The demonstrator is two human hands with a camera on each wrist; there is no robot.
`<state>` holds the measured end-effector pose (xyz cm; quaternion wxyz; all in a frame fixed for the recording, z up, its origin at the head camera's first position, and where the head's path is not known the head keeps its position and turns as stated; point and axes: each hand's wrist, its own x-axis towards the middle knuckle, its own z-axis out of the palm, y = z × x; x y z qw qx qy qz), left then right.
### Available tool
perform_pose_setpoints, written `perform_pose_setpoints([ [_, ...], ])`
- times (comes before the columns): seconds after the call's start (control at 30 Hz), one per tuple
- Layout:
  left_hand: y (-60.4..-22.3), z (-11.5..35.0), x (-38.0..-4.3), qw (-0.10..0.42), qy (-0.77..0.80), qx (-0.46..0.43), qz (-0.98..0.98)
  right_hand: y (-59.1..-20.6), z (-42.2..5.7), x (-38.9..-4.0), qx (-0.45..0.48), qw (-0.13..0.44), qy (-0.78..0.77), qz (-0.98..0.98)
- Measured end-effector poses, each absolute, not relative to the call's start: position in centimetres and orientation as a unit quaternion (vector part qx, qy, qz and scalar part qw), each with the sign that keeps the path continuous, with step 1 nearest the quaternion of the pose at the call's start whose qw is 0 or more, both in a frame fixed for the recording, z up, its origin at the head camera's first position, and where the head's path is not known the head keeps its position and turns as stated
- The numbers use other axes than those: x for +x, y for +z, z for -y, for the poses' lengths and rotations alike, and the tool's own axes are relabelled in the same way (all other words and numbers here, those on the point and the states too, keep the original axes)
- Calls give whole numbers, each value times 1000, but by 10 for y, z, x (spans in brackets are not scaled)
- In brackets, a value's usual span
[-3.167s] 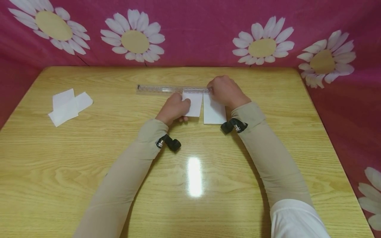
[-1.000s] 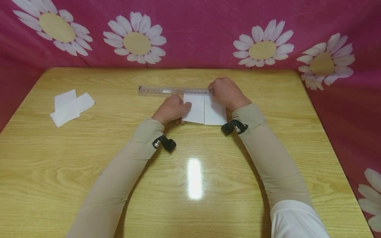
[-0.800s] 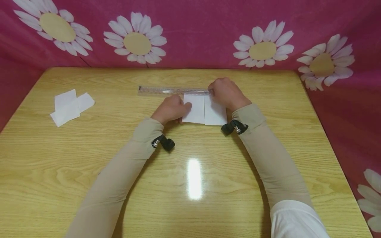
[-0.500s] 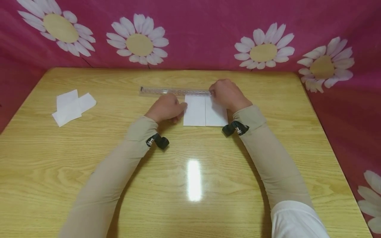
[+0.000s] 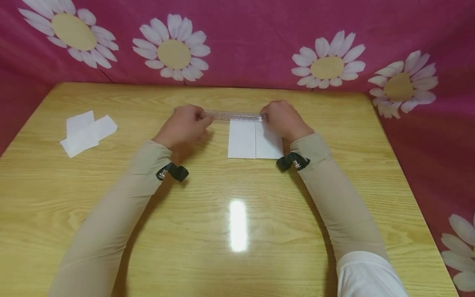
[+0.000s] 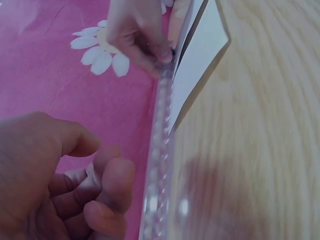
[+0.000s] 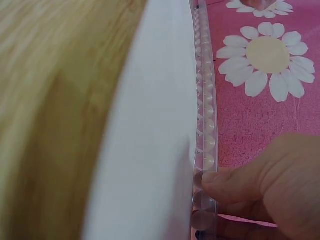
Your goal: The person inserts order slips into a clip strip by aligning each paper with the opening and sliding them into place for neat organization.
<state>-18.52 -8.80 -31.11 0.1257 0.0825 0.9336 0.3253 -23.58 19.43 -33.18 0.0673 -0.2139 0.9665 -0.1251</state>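
Observation:
A clear plastic strip [image 5: 234,116] with a row of round shapes along it lies across the far part of the table. My right hand [image 5: 283,119] pinches its right end between thumb and fingers, as the right wrist view also shows. My left hand [image 5: 185,125] is by the strip's left part and hides that end in the head view. In the left wrist view its fingers [image 6: 117,182] are loosely bent, with a gap between them and the strip. Two white paper pieces, left [image 5: 242,139] and right [image 5: 266,144], lie side by side against the strip's near edge.
Several overlapping white paper pieces [image 5: 82,134] lie at the left of the wooden table [image 5: 208,231]. A pink cloth [image 5: 245,45] with daisies hangs behind the table and along its sides.
The left paper piece, tilted and gripped by my left hand earlier, now lies straight beside the right one. My left hand has let go and moved left and away. My right hand stays on the strip.

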Motion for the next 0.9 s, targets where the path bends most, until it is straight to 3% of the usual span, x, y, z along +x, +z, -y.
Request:
perform_pose_setpoints([
  [0.5,-309,135,-177,29,336,70,-939,-332,-191,-235,-202,73,-117,-970],
  [0.9,-311,163,-179,17,359,31,-933,-331,-191,-234,-204,73,-110,-970],
])
